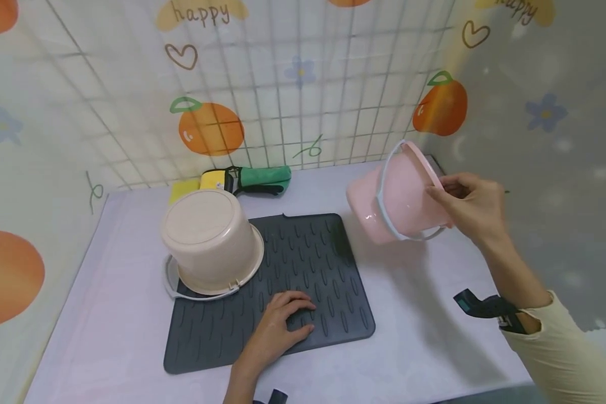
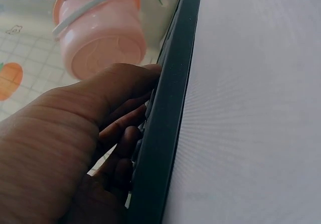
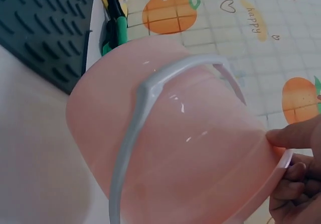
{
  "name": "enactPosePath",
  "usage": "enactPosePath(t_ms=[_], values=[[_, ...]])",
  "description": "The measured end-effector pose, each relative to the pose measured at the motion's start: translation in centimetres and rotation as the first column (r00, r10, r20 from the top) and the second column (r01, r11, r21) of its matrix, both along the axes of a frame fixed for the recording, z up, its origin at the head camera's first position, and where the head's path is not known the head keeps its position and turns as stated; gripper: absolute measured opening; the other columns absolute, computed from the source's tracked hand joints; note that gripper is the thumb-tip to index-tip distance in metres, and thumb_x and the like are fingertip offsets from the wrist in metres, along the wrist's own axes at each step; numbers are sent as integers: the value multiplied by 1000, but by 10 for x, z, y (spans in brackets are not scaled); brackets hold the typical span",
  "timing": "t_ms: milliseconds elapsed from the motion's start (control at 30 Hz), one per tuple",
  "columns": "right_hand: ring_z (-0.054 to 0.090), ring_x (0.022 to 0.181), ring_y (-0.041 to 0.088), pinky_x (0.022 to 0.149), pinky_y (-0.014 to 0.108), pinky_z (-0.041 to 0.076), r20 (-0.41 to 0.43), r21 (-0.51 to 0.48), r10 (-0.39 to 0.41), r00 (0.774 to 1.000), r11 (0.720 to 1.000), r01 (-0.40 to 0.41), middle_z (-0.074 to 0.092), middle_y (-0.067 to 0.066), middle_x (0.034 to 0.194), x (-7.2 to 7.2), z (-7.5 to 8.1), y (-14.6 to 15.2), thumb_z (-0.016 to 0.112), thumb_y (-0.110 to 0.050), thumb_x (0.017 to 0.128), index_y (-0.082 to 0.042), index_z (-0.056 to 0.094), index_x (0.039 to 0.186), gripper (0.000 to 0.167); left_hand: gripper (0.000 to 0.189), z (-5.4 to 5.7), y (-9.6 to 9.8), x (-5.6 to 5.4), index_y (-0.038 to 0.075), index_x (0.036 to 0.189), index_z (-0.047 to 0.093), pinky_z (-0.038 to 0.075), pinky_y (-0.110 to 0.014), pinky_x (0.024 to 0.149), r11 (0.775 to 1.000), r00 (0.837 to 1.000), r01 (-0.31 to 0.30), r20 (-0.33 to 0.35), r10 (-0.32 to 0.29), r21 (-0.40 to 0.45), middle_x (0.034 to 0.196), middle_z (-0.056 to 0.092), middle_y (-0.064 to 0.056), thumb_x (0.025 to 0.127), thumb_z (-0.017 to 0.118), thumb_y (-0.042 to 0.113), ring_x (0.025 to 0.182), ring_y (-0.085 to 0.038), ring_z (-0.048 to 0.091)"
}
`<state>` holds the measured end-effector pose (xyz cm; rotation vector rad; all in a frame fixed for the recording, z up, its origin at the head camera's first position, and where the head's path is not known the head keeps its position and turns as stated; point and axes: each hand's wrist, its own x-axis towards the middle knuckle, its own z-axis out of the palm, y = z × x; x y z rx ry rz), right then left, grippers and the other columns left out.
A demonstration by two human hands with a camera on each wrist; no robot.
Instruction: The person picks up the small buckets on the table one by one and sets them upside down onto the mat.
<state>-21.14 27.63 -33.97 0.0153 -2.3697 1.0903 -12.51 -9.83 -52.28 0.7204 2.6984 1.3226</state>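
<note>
A pink bucket with a pale grey handle hangs tilted above the table's right side. My right hand pinches its rim between thumb and fingers, as the right wrist view also shows on the bucket. My left hand rests on the near part of a dark ridged drying mat, fingers relaxed and holding nothing. On the mat's left part a beige bucket stands upside down, its grey handle lying around the rim. In the left wrist view the left hand touches the mat beside its edge.
Behind the beige bucket lie a rolled green item with black straps and a yellow item. A printed curtain with a wire grid closes off the back of the white table. A dark object sits behind the pink bucket.
</note>
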Motion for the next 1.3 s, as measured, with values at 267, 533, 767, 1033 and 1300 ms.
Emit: enactPosePath(t_ms=[267, 533, 767, 1033, 1300], values=[[62, 66, 2, 61, 12, 52, -3, -90, 5, 1000, 996, -5, 66, -8, 77, -4, -4, -11, 84, -23, 83, 3, 76, 102, 34, 32, 2, 0, 0, 23, 115, 72, 39, -49, 103, 1000, 1000, 9, 14, -9, -3, 129, 56, 13, 85, 82, 24, 123, -12, 44], [61, 74, 12, 65, 13, 53, 36, -156, 2, 999, 988, 4, 67, 2, 86, -5, -10, -21, 82, -24, 86, 3, 74, 108, 36, 31, 6, 1, 0, 22, 116, 72, 38, -50, 103, 1000, 1000, 9, 21, -9, -4, 128, 56, 13, 86, 81, 24, 122, -13, 45], [57, 80, 18, 67, 12, 52, 101, -183, -24, 995, 982, 42, 65, 13, 96, -7, -14, -27, 79, -27, 88, 2, 72, 113, 39, 33, 15, 0, -9, 22, 124, 68, 49, -39, 95, 991, 999, -39, -2, 39, 131, 122, 60, 13, 92, 75, 23, 112, -12, 58], [57, 82, 18, 68, 14, 53, 77, -265, -18, 997, 963, 38, 64, 2, 90, -13, -13, -35, 79, -25, 88, 3, 73, 111, 37, 67, 53, 4, -53, 27, 149, 45, 47, -45, 100, 958, 993, -41, -93, 70, 283, 141, 47, 4, 90, 76, 31, 123, -23, 52], [57, 85, 19, 72, 14, 53, 86, -318, -16, 996, 947, 43, 65, 8, 99, -13, -14, -46, 77, -27, 90, 4, 72, 114, 40, 97, 91, 19, -111, 39, 159, 17, 36, -54, 109, 947, 996, -15, -76, 41, 320, 160, 17, 10, 84, 78, 45, 140, -22, 31]])
